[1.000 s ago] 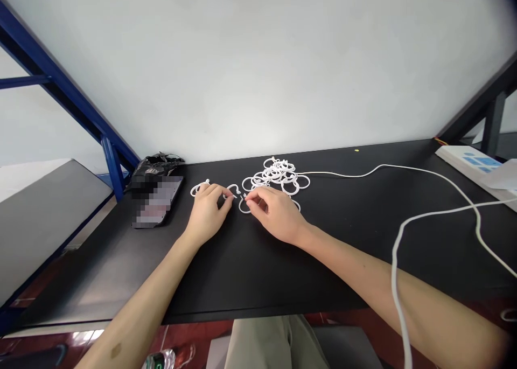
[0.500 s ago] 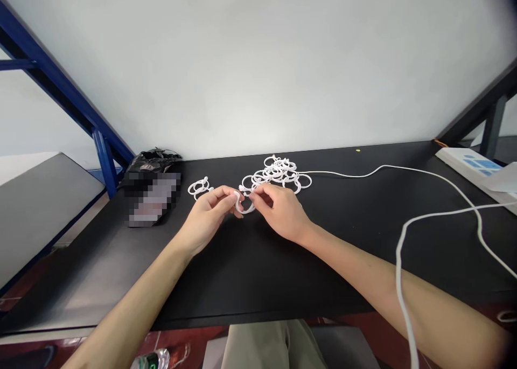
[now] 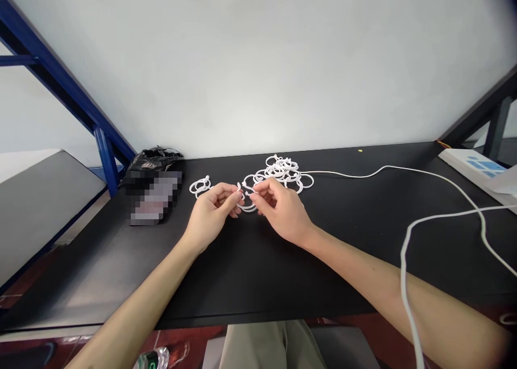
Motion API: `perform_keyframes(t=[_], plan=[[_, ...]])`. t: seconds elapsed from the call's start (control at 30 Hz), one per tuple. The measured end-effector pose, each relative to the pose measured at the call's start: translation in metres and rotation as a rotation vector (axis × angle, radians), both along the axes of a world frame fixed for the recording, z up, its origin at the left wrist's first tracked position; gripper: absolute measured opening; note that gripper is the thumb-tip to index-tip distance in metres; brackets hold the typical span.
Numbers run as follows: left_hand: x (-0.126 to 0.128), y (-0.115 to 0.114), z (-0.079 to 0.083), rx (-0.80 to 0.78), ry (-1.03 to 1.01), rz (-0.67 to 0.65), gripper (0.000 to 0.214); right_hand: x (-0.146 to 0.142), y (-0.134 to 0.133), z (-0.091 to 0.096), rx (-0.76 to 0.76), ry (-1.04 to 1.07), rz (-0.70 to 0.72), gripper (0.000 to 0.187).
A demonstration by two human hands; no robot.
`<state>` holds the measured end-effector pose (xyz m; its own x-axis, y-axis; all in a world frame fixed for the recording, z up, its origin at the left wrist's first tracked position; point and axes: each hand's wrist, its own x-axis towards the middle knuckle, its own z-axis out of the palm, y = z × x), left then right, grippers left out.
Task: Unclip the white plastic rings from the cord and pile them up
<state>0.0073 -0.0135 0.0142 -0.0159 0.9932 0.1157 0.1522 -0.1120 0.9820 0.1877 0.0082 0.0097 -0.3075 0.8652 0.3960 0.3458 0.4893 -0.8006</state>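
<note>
Since a second ago the left hand (image 3: pixel 212 213) has rolled from palm-down beside a few small loops onto its thumb edge, closer to the right hand (image 3: pixel 283 210), which has hardly shifted. Take the gap between the hands as the clock's centre, with 12 toward the wall.

Nearest, at 6 o'clock, are the person's grey-green trousers (image 3: pixel 258 347); a clear bottle (image 3: pixel 161 358) is low at 7. Next comes the bare black front of the table (image 3: pixel 250 283). The left forearm enters from 7 to 8 o'clock and the right from 4, the wrists angled so that the fingertips meet the centre. A white cord (image 3: pixel 405 283) passes over the right forearm at 4.

Both hands have their fingers pinched narrow on a white loop (image 3: pixel 247 208) — its curve hangs between them toward 6, its small ends apart at the top. Which end belongs to which loop is too fine to tell.

Beyond, the small loops (image 3: pixel 207 179) lie between 9 and 10 o'clock, and a tangled pile of white loops (image 3: pixel 278 171) between 1 and 2, just past the right fingers. A pixelated phone (image 3: pixel 157 194) lies at 9, with a crumpled black bag (image 3: pixel 153 159) behind it at 10. At 3, far off, sits a white box (image 3: pixel 460 161) with blue patches. The pale wall (image 3: pixel 258 67) fills 12.
</note>
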Motion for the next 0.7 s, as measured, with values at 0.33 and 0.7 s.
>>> perform_keyframes(t=[0.33, 0.7], plan=[[-0.0024, 0.0010, -0.0066, 0.212, 0.292, 0.143, 0.020, -0.0003, -0.0045, 0.0019, -0.029, -0.005, 0.057, 0.014], [0.0043, -0.0031, -0.0064, 0.394, 0.462, 0.230, 0.019, -0.0032, -0.0058, -0.0009, 0.024, -0.045, 0.010, 0.010]])
